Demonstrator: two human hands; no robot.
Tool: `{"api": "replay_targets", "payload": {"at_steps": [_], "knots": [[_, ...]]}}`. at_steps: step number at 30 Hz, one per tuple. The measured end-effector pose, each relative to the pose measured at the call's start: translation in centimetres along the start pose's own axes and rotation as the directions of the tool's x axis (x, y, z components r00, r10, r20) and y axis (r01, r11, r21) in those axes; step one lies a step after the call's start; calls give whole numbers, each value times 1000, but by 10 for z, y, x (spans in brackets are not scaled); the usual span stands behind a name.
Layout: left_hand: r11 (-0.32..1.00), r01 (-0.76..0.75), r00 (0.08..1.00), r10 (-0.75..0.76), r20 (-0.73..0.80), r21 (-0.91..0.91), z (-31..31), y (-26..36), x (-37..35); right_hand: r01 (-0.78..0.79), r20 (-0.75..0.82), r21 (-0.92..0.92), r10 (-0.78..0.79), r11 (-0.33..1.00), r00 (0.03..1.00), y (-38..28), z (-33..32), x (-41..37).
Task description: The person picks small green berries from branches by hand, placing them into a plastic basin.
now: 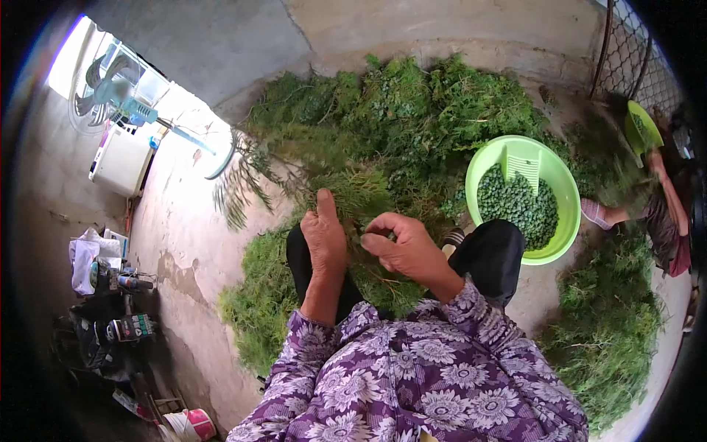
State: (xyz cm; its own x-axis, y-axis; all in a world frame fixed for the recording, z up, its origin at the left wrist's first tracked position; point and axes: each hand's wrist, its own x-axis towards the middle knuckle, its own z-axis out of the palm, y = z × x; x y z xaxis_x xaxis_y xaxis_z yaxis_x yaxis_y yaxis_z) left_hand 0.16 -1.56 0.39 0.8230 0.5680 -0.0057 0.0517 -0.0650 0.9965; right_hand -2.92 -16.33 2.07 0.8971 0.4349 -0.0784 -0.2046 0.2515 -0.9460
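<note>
My left hand [325,239] is closed with the thumb pointing up, gripping a feathery green conifer branch [353,190] that spreads out beyond it over my lap. To its right, my right hand [409,249] is curled with thumb and forefinger nearly together; what sits between these fingertips, if anything, is too small to make out. A light green plastic basin [567,221] with a built-in washboard stands by my right knee. Inside it lie many small round green seed cones [519,210].
Cut conifer branches [412,103] are heaped along the wall, with another pile [607,331] at lower right. A standing fan [121,96] is at upper left. At far right another person's arm [669,184] reaches to a green basin [639,132]. A bucket [193,426] stands lower left.
</note>
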Motion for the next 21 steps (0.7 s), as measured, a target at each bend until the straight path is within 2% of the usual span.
{"api": "replay_targets", "payload": {"at_steps": [1, 2, 3, 4, 5, 6, 7, 9, 10, 12, 13, 15, 19, 21], "knots": [[1000, 1, 1000, -1, 0, 3, 0, -1, -2, -1, 0, 3, 1, 1000, 1000, 11, 2, 6], [1000, -31, 999, 30, 45, 7, 1, 0, -5, 199, -27, -151, -205, 968, 978, 24, 4, 13], [998, -62, 994, 61, 91, 9, 2, 1, -7, 379, -22, -304, -405, 874, 914, 24, 6, 16], [998, -61, 994, 60, 94, 11, 2, 4, -9, 378, -26, -304, -404, 874, 914, 22, 5, 15], [998, -56, 995, 55, 88, 10, 3, 8, -12, 200, -7, -167, -204, 965, 979, 17, 3, 13], [999, -52, 995, 51, 81, 9, 4, 11, -14, 0, 43, -34, 1, 999, 999, 12, 2, 12], [999, -53, 995, 52, 83, 9, 7, 15, -16, 1, 42, -34, 0, 999, 999, 12, 2, 11], [984, 117, 993, -116, 15, -133, 13, 20, -17, -44, 53, 131, 37, 990, 998, 13, 1, 10], [984, 119, 993, -118, 14, -132, 12, 18, -15, -45, 53, 133, 39, 990, 998, 14, 1, 9], [961, 224, 973, -210, 98, -166, 9, 13, -9, 9, 24, 95, -11, 995, 1000, 16, 3, 6], [961, 224, 973, -210, 97, -165, 9, 9, -9, 8, 24, 96, -11, 995, 1000, 18, 3, 5], [896, 331, 932, -262, 250, -296, 8, 2, -8, 13, -24, 102, -11, 995, 1000, 23, 0, 3], [916, 327, 921, -253, 298, -232, 10, 6, -12, -67, 14, 94, 66, 993, 998, 20, -4, -3], [844, 414, 894, -304, 331, -342, 12, 11, -13, 128, -103, -126, -142, 984, 985, 11, -1, -12]]}}
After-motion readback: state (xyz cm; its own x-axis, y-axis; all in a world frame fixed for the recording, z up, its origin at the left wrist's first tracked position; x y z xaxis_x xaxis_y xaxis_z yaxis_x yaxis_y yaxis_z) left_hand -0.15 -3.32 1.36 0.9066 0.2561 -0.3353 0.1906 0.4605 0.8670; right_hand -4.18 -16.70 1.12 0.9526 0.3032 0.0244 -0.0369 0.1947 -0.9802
